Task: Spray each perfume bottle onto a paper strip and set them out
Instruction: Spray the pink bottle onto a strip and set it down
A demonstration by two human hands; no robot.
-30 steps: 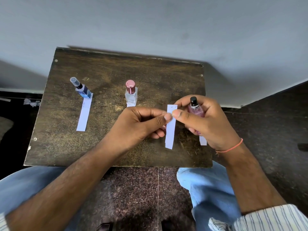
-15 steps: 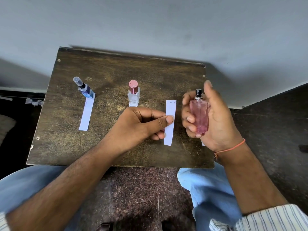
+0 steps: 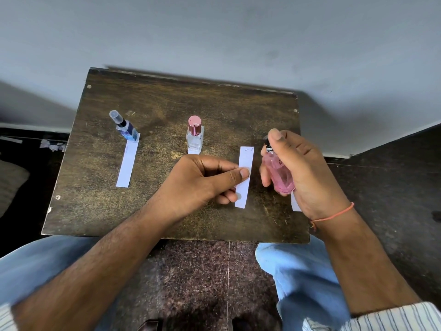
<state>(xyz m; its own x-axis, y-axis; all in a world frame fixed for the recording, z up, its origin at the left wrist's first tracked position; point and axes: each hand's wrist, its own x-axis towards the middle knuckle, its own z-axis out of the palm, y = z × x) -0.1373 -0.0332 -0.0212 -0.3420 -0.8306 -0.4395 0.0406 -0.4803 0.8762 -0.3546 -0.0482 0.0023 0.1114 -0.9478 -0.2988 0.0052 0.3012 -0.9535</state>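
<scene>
Fingers [image 3: 243,174] of the left hand [image 3: 202,180] pinch a paper strip [image 3: 245,163] at frame centre; the right hand [image 3: 300,170] grips the pink bottle [image 3: 278,173], forefinger on its nozzle. At upper left, the blue bottle [image 3: 126,130] and clear bottle [image 3: 195,137] already stand on the bench [image 3: 95,211] with strips. This looks like the last spray.

Bottle in right hand [image 3: 280,174]: pink glass, black sprayer.
Centre bottle [image 3: 195,136]: clear, maroon cap.
Upper-left bottle [image 3: 126,129]: blue, possibly patterned.
Paper strips [image 3: 244,177]: white.
Table [image 3: 167,103]: dark mottled brown.
Wrist thread [image 3: 334,216]: orange.
Sleeve [image 3: 393,316]: white, blue-striped.
</scene>
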